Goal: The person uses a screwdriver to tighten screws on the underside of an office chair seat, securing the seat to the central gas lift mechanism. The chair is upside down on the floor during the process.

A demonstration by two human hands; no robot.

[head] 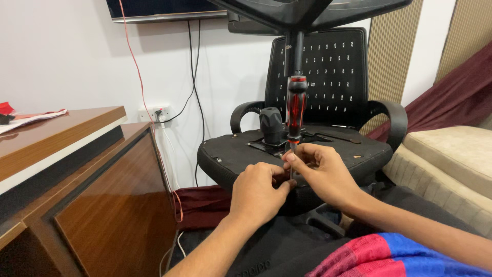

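Red-and-black screwdriver (296, 110) stands upright at the middle of my view, handle up, shaft running down into the knot of my two hands. My right hand (322, 174) pinches the metal shaft just below the handle collar, thumb and forefinger closed tight around it. My left hand (256, 191) is curled in from the other side, fingers folded narrow and touching the right hand at the shaft; what exactly sits under those fingertips I cannot tell, they hide it. Both hands work at the near edge of an upturned black seat (241, 151) that lies flat in front of me, its underside facing up. On that underside, just left of the screwdriver, a black mechanism (271, 125) with a stubby cylinder sticks up. Behind it stands a black mesh chair (335, 72), armrests curving out both ways. To my left runs a brown wooden cabinet (102, 205), with a wall socket (158, 112) and hanging cables beyond it. A beige cushion (451, 154) sits at my right, well apart from the hands.
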